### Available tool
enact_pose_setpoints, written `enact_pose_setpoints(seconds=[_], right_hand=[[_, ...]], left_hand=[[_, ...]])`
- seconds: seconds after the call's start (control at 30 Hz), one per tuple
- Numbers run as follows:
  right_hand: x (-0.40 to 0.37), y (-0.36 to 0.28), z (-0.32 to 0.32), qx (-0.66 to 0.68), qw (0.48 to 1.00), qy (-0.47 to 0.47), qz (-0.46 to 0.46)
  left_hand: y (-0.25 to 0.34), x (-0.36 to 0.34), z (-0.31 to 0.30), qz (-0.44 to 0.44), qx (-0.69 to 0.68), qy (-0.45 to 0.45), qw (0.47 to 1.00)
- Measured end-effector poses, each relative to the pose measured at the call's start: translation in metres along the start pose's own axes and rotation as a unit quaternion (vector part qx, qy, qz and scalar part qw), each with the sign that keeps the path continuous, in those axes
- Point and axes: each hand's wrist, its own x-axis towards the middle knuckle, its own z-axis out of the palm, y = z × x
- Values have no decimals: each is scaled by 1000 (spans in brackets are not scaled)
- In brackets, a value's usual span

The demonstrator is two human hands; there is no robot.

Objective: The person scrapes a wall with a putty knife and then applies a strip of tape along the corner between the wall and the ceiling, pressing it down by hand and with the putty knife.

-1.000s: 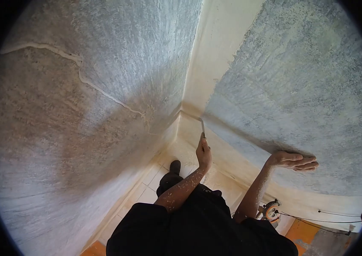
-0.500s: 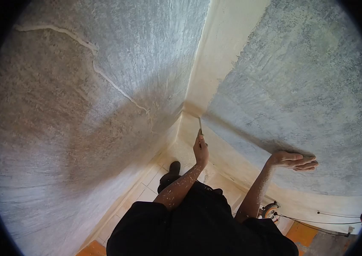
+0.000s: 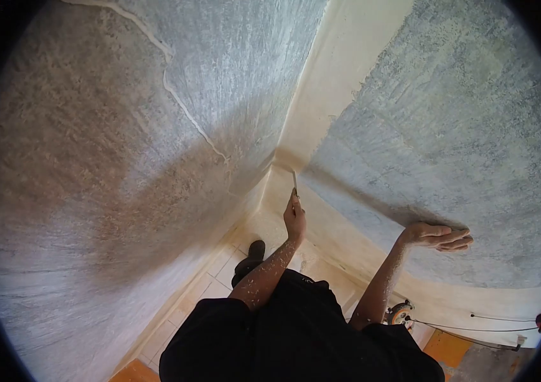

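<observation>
My left hand (image 3: 295,218) is closed on the handle of a thin scraper-like tool (image 3: 294,181), whose far end points up near the corner between two walls. White flecks cover my left forearm. Over by the right wall (image 3: 436,127), my right hand (image 3: 437,237) is held with its fingers stretched out, near or against the grey surface; exact contact is unclear. Nothing shows in it. A pale smooth strip (image 3: 337,70) runs down the right wall beside the corner.
The left wall (image 3: 92,159) is rough and grey-brown, with a raised pale line (image 3: 184,108). Below lie floor tiles (image 3: 216,274) and my shoe (image 3: 257,249). A round orange-and-grey device (image 3: 399,314), cables (image 3: 474,328) and an orange surface (image 3: 447,347) are at lower right.
My left hand and the tool have shifted slightly up and to the left. The right hand has barely moved, and the view of the walls has shifted a little.
</observation>
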Motion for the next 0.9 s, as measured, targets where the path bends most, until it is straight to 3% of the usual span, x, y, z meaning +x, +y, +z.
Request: enact_pose_setpoints(seconds=[0.4,0.77,0.9], right_hand=[[1,5,-2,16,1000,7,-6],[-1,3,-1,18,1000,15,-7],[-1,5,-1,20,1000,13,-10]], left_hand=[[-19,-4,-6,-39,24,-10,999],[1,-23,9,-2,67,-8,998],[-4,3,-5,-23,16,2,1000]])
